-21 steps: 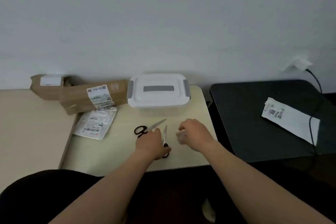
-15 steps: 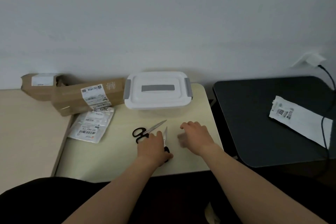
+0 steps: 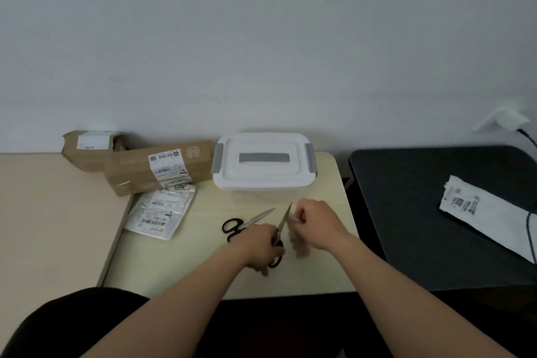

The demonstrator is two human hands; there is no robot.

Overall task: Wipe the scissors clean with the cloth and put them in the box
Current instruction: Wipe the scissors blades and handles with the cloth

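Two pairs of black-handled scissors are on the pale table. One pair of scissors [image 3: 247, 224] lies flat, blades pointing up-right. My left hand [image 3: 260, 247] grips the handles of the second pair [image 3: 284, 219], its blade tilted up off the table. My right hand [image 3: 315, 224] holds a small pale cloth [image 3: 297, 244] against that blade, the cloth hanging down below my fingers. The white box [image 3: 263, 166] with grey latches and a grey handle stands shut just behind my hands.
Two brown cardboard parcels [image 3: 158, 167] and a white mailing bag [image 3: 162, 213] lie left of the box. A black table [image 3: 421, 212] to the right carries a white labelled packet [image 3: 482, 212] and a black cable. The wall rises right behind.
My left hand has lifted its scissors so the blade tilts up. My right hand has come in with the cloth and closed it on the blade.
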